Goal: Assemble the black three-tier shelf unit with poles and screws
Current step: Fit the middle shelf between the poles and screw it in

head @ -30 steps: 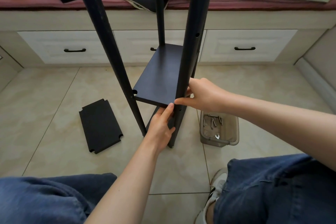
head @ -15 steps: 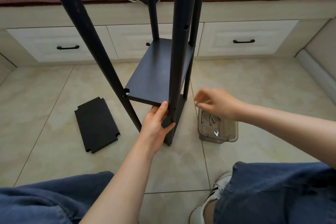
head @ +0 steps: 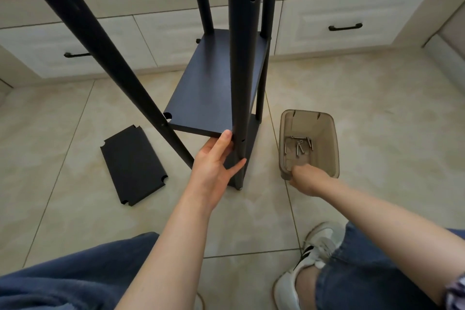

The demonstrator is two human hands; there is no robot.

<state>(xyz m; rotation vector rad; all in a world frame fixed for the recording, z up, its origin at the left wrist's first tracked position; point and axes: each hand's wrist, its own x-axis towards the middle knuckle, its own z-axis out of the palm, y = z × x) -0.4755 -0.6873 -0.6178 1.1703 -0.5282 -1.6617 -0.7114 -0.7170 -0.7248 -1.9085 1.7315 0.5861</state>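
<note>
The black shelf unit stands on the tiled floor with its poles rising out of frame. Its middle shelf board [head: 214, 88] sits between the poles, and a lower board [head: 251, 133] shows beneath it. My left hand [head: 214, 166] touches the middle board's near edge with straight fingers, its thumb against the near right pole [head: 242, 58]. My right hand [head: 309, 178] reaches into the near end of a translucent tub [head: 333, 138], where the wall hides its fingers. Several screws [head: 299, 145] lie in the tub.
A loose black shelf board [head: 133, 166] lies flat on the floor to the left. The near left pole [head: 100, 40] slants across the view. White drawers [head: 344, 7] with black handles run along the back. My knees and a white shoe [head: 312, 257] are at the bottom.
My right hand let go of the near right pole, moved right and down, and now dips into the tub. My left hand stays at the board's near edge.
</note>
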